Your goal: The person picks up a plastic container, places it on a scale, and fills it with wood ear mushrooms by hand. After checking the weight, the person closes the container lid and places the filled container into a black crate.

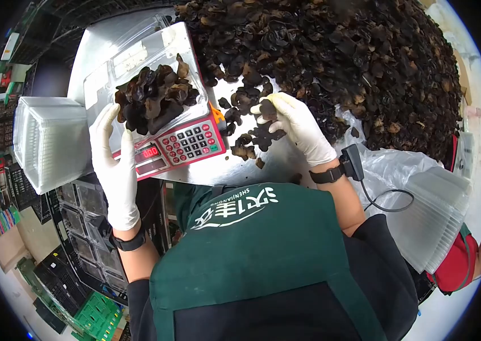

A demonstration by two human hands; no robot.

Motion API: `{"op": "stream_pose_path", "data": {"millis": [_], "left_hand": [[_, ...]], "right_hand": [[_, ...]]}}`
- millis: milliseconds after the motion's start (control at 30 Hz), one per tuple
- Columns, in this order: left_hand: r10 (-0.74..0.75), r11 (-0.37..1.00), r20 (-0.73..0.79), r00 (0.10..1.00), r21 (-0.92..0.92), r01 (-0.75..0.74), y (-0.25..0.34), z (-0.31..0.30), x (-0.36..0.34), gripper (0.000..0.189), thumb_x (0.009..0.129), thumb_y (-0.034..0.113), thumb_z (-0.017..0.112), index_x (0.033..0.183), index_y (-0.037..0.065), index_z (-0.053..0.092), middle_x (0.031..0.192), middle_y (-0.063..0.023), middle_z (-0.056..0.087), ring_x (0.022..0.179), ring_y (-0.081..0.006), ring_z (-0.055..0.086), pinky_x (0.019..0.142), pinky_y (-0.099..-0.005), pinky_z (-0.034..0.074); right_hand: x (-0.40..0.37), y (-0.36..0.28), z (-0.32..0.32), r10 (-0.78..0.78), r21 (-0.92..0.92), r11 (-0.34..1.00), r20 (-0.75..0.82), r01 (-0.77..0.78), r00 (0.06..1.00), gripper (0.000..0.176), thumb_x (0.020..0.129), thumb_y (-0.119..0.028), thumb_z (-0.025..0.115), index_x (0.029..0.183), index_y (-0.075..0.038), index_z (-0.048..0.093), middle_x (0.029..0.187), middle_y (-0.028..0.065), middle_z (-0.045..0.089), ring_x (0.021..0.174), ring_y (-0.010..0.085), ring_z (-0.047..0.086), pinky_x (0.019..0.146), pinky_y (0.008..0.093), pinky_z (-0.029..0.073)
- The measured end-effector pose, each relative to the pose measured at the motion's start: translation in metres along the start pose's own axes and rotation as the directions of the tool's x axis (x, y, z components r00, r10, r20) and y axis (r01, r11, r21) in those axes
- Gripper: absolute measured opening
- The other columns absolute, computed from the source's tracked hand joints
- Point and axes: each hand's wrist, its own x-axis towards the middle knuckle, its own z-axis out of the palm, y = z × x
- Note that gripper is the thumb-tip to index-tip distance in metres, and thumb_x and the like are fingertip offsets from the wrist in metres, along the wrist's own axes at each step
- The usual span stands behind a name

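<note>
A heap of dark wood ear mushrooms sits above the platform of a red digital scale, whose display reads 0.00. At the heap's left edge is my left hand, in a white glove, thumb and fingers spread, fingertips right at the mushrooms. My right hand, also gloved, pinches a small piece of wood ear between thumb and fingers. Below and beside it, loose wood ear pieces lie on the metal table.
A large mound of wood ear covers the far right of the table. Stacked clear plastic trays stand left of the scale. More clear trays and a plastic bag lie at right. Crates are at lower left.
</note>
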Motion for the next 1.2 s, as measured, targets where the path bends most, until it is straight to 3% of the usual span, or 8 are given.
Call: {"op": "stream_pose_path", "data": {"millis": [200, 367, 467, 533, 700, 867, 1100, 1200], "left_hand": [[0.036, 0.997, -0.076, 0.996, 0.066, -0.031, -0.01, -0.009, 0.001, 0.041, 0.091, -0.001, 0.062, 0.132, 0.004, 0.061, 0.135, -0.0135, 0.06, 0.126, -0.0272, 0.056, 0.111, -0.0372, 0.039], [-0.031, 1.0, -0.163, 0.986, -0.005, 0.03, -0.015, -0.022, 0.017, 0.04, 0.093, 0.003, 0.059, 0.133, 0.006, 0.061, 0.135, -0.0089, 0.061, 0.126, -0.0225, 0.056, 0.109, -0.0387, 0.042], [-0.04, 0.998, -0.15, 0.988, -0.043, 0.034, -0.007, -0.02, 0.018, 0.038, 0.097, 0.007, 0.057, 0.135, 0.005, 0.06, 0.136, -0.0076, 0.06, 0.126, -0.0185, 0.055, 0.109, -0.0375, 0.042], [-0.002, 1.0, -0.138, 0.99, 0.002, 0.003, -0.006, -0.019, 0.017, 0.041, 0.09, 0.001, 0.06, 0.131, 0.006, 0.061, 0.131, -0.0107, 0.061, 0.125, -0.0248, 0.056, 0.109, -0.0376, 0.042], [-0.072, 0.997, -0.209, 0.975, -0.002, 0.074, -0.021, -0.034, 0.007, 0.033, 0.095, 0.004, 0.06, 0.128, 0.003, 0.062, 0.128, -0.0112, 0.063, 0.122, -0.0231, 0.059, 0.108, -0.0361, 0.042], [-0.136, 0.989, -0.202, 0.97, 0.034, 0.146, -0.037, -0.051, 0.0, 0.04, 0.095, 0.002, 0.059, 0.135, 0.006, 0.059, 0.135, -0.0073, 0.06, 0.127, -0.0203, 0.055, 0.111, -0.0374, 0.04], [-0.05, 0.997, -0.258, 0.965, 0.037, 0.061, -0.031, -0.054, 0.015, 0.037, 0.093, 0.01, 0.064, 0.13, 0.01, 0.063, 0.127, -0.0086, 0.064, 0.118, -0.0221, 0.06, 0.103, -0.0374, 0.047], [0.033, 0.994, -0.233, 0.972, 0.111, -0.007, -0.022, -0.062, 0.037, 0.036, 0.093, 0.011, 0.064, 0.128, 0.011, 0.065, 0.126, -0.0095, 0.065, 0.117, -0.0223, 0.062, 0.103, -0.0366, 0.047]], "right_hand": [[0.012, -0.028, 0.025, -0.091, -0.198, 0.978, -0.132, 0.064, 0.987, 0.017, 0.098, -0.011, 0.064, 0.109, 0.0, 0.069, 0.1, 0.0099, 0.075, 0.084, 0.0133, 0.072, 0.068, 0.0225, 0.056], [0.043, -0.071, 0.107, -0.582, -0.301, 0.764, 0.061, 0.571, 0.811, 0.013, 0.093, -0.007, 0.069, 0.105, -0.001, 0.071, 0.098, 0.0067, 0.075, 0.083, 0.0118, 0.07, 0.071, 0.0252, 0.056], [0.064, -0.067, 0.147, -0.794, -0.594, 0.194, 0.372, 0.781, 0.48, 0.016, 0.09, -0.008, 0.07, 0.106, -0.009, 0.073, 0.107, 0.0074, 0.073, 0.095, 0.0204, 0.069, 0.088, 0.0349, 0.054], [0.088, -0.048, 0.15, -0.674, -0.663, -0.233, 0.637, 0.712, 0.373, 0.024, 0.084, -0.022, 0.075, 0.106, -0.012, 0.075, 0.124, 0.0068, 0.068, 0.119, 0.0289, 0.058, 0.104, 0.0438, 0.045], [0.069, -0.074, 0.129, -0.662, -0.544, 0.311, 0.464, 0.779, 0.588, 0.031, 0.087, -0.023, 0.071, 0.116, -0.012, 0.074, 0.133, 0.0118, 0.064, 0.126, 0.0295, 0.056, 0.107, 0.0412, 0.045], [0.035, -0.067, 0.065, -0.515, -0.702, 0.475, 0.267, 0.53, 0.815, 0.028, 0.084, -0.008, 0.072, 0.112, -0.006, 0.072, 0.116, 0.0109, 0.069, 0.104, 0.0244, 0.068, 0.09, 0.032, 0.054], [-0.024, 0.05, 0.048, -0.193, -0.849, 0.02, 0.515, 0.528, 0.835, 0.047, 0.073, -0.011, 0.079, 0.119, -0.011, 0.067, 0.112, 0.0091, 0.068, 0.104, 0.0293, 0.064, 0.085, 0.0411, 0.054], [-0.018, 0.074, 0.027, -0.361, -0.823, 0.097, 0.495, 0.56, 0.79, 0.038, 0.073, -0.007, 0.075, 0.111, -0.011, 0.067, 0.111, 0.0072, 0.068, 0.098, 0.0266, 0.065, 0.082, 0.0384, 0.055]]}}
